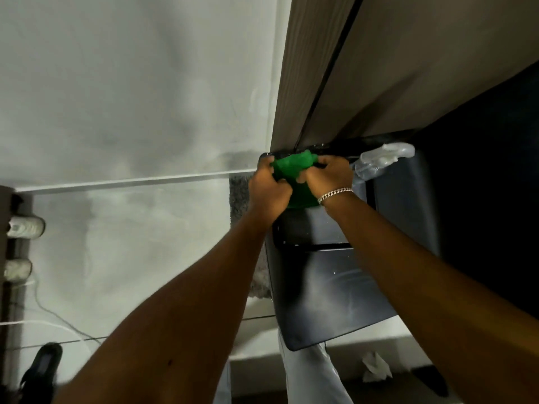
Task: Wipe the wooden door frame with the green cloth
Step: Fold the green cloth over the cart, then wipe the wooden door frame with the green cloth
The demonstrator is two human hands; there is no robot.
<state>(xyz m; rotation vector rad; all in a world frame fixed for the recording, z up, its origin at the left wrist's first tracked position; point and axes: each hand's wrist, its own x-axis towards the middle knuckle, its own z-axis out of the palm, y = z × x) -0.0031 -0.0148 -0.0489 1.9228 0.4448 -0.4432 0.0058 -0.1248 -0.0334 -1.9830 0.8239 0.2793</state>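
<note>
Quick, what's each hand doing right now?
Left hand: closed on the green cloth.
Right hand: closed on the same green cloth.

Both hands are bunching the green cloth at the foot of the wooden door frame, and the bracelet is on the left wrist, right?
Not quite: the head view shows the bracelet on the right wrist. The rest holds: the left hand and right hand both grip the green cloth at the foot of the wooden door frame.
</note>
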